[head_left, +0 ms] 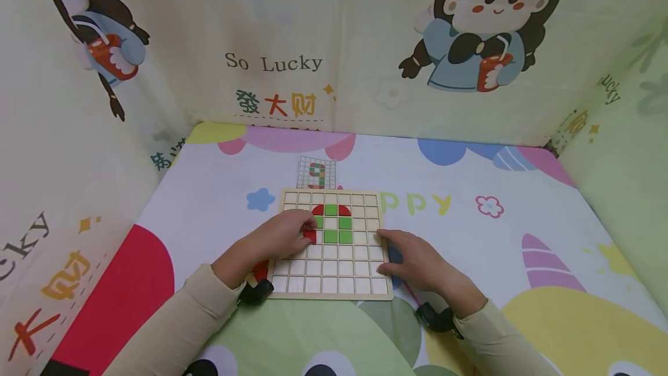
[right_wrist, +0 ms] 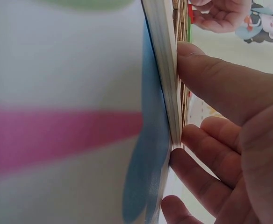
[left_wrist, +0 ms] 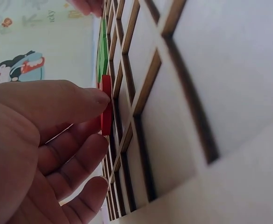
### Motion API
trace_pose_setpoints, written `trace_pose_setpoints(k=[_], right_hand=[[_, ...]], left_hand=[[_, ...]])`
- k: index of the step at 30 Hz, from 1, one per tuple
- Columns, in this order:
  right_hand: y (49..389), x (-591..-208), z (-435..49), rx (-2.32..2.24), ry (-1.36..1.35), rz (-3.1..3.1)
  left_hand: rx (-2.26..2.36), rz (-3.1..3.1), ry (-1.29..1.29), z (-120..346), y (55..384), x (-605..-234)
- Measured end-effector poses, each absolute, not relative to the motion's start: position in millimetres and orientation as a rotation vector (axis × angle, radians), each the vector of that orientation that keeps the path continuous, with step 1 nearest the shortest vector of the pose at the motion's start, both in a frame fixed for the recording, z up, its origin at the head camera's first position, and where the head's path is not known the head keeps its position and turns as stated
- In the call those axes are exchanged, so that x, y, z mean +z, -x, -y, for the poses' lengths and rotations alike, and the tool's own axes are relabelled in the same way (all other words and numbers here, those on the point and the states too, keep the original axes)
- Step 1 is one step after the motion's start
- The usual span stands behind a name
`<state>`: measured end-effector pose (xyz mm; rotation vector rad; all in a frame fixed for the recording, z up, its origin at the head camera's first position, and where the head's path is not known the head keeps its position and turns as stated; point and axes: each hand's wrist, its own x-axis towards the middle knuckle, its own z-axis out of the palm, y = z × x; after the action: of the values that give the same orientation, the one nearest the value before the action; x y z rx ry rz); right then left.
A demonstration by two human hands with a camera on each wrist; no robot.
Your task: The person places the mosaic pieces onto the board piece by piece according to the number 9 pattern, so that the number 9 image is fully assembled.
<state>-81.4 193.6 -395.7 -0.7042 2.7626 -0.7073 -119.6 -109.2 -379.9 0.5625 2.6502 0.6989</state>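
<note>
A: How is the red tile (head_left: 311,237) best seated?

B: The left hand (head_left: 284,233) pinches it at the board (head_left: 334,296), left of the lower green tiles (head_left: 338,237); squaring it to the grid walls (left_wrist: 148,84) before pressing should prevent jamming; the right hand (head_left: 420,259), fingers spread, touches the right edge and can steady it.

A: Which views differ?

B: Left wrist shows the thumb (left_wrist: 82,100) against the tile's edge; only head shows the pattern card (head_left: 317,173).

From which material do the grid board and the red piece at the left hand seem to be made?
Grid board: most likely wood with a matt finish; it is pale tan, and faint lines along its edge in the right wrist view suggest plywood. Red piece: perhaps painted wood, possibly plastic; it looks smooth and evenly coloured, with no grain visible.
</note>
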Motion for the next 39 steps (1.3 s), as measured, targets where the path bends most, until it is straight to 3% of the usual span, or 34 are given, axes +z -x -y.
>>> trace_pose_setpoints(k=[39], right_hand=[[81.2, -393.9, -192.4, -0.695, 0.713, -2.772]], left_hand=[[0.753, -2.627, -0.633, 102.8, 124.3, -379.8]])
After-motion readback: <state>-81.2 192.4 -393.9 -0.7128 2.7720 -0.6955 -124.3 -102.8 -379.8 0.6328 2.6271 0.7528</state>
